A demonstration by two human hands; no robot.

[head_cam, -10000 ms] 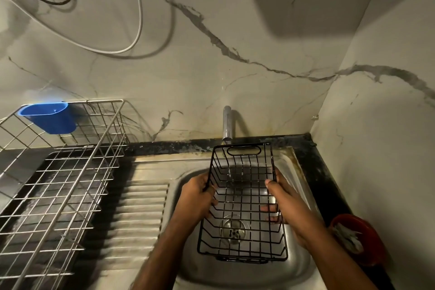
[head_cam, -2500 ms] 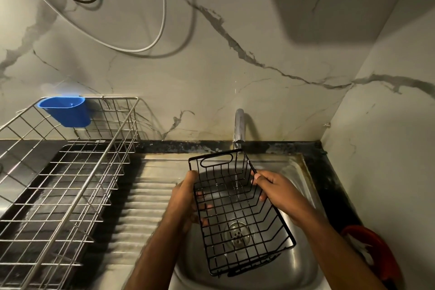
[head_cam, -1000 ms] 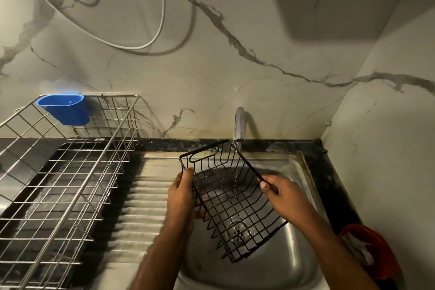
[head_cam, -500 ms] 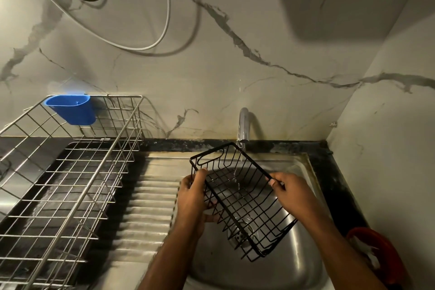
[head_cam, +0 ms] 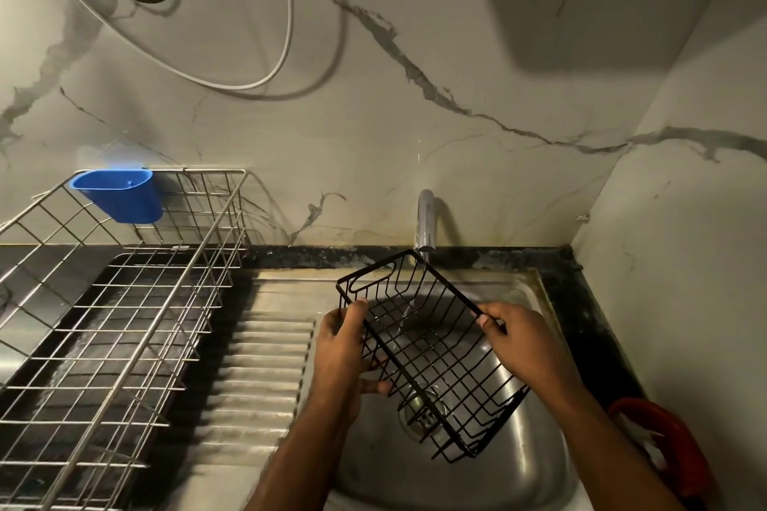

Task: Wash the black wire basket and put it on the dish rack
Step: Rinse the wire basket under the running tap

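Observation:
The black wire basket hangs tilted over the steel sink, its handle end up near the tap. A thin stream of water runs from the tap into the basket. My left hand grips the basket's left long side, thumb on the rim. My right hand holds the right rim. The silver wire dish rack stands at the left on the counter, apart from the basket.
A blue plastic cup hangs on the rack's back edge. A ribbed drainboard lies between rack and sink. A red container sits at the right front corner. Cables hang on the marble wall above.
The basket has turned from lying flat over the sink to a tilt, its handle end swung left and up under the tap. Both hands kept their grip.

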